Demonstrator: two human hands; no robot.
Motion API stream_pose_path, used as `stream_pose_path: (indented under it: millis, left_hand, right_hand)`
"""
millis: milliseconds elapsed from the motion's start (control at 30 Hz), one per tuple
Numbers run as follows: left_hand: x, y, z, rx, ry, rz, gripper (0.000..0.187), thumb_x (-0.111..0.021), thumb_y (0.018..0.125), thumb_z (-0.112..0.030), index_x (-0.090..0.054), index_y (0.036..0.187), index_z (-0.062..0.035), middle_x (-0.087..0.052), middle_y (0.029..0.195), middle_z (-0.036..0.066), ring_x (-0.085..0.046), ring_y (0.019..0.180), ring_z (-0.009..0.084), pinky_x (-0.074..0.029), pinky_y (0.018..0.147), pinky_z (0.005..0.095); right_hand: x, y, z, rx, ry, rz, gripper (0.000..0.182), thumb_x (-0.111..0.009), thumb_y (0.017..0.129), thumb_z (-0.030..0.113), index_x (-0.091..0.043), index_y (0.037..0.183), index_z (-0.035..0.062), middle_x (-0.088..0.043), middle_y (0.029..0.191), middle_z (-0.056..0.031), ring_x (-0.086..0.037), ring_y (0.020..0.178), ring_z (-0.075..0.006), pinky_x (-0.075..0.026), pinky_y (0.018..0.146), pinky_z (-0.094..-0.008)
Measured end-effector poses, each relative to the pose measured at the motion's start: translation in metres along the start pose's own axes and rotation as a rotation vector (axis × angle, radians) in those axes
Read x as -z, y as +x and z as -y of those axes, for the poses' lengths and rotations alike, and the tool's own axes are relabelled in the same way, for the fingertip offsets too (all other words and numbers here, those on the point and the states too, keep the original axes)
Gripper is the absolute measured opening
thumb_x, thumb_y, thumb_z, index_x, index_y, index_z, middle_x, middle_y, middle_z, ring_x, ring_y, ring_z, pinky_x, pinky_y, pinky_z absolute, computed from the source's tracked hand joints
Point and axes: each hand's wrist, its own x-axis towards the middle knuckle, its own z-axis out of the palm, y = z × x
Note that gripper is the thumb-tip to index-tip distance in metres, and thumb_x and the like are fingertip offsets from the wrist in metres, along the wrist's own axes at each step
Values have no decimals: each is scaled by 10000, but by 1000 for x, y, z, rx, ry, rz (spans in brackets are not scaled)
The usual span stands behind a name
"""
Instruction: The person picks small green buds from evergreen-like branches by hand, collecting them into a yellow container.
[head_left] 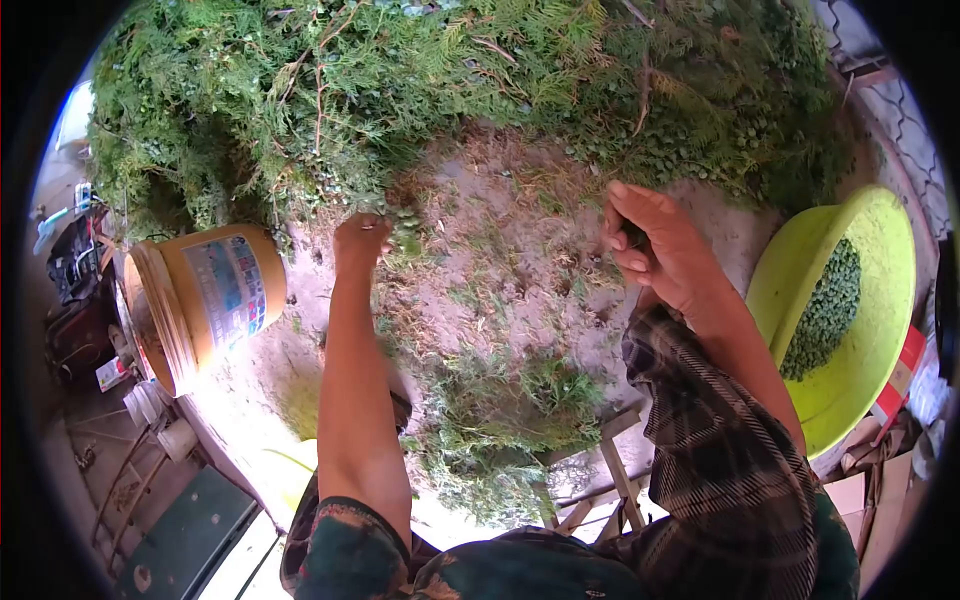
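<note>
My left hand (362, 240) is closed, its fingers pinched together over the littered work surface. A small green sprig (406, 228) shows right at its fingertips, partly covered by them. My right hand (655, 245) is curled to the right of it, thumb against the fingers. Something small and dark green shows inside that curl, mostly hidden by the fingers. Beyond both hands lies a large heap of cut evergreen branches (480, 70), with scale-like leaves and small green cones. Loose bits of foliage (510, 220) are scattered between the hands.
At the right, a tilted yellow-green basin (885, 290) holds many small green cones (825, 315). An orange-yellow bucket (215, 290) lies on its side at the left. Trimmed sprigs (510, 410) lie close to my body, by a wooden frame (620, 465).
</note>
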Motion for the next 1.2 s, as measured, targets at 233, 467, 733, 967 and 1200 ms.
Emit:
stream_pose_path:
  millis: [233,467,733,967,1200]
  left_hand:
    - [19,-63,-9,-2,-765,113,163,-606,830,-168,-557,928,-47,-600,834,53,-574,813,140,-497,694,299]
    - [44,-139,-58,-246,-1179,209,108,-541,829,-103,-545,936,-87,-623,880,59,-599,823,171,-511,722,316]
    - [68,-250,-143,-421,-1134,390,106,-557,847,-57,-577,950,-70,-599,867,25,-580,818,123,-463,741,251]
    - [88,-319,-170,-289,-1022,418,189,-577,883,-96,-569,1069,-64,-617,914,28,-595,771,112,-527,659,278]
    - [85,-363,-176,-288,-996,609,303,-567,870,-67,-537,1167,-19,-614,954,68,-589,836,131,-519,704,285]
  right_hand:
    - [-3,-6,2,25,42,11,332,-556,902,371,-482,764,78,-465,666,2,-368,464,-30,-300,366,-177]
    - [-13,-24,13,38,-21,97,218,-556,909,274,-545,912,57,-511,742,-7,-426,528,-48,-328,382,-179]
    - [-73,-76,70,46,184,439,205,-518,928,235,-540,978,37,-537,816,-15,-470,601,-46,-377,418,-174]
    - [68,-201,94,952,-963,-953,275,-557,893,228,-580,1067,17,-580,1013,-67,-572,821,-160,-495,724,-289]
    - [-101,-242,78,712,-511,-108,181,-614,845,173,-595,969,43,-588,838,-10,-538,763,-89,-455,677,-243]
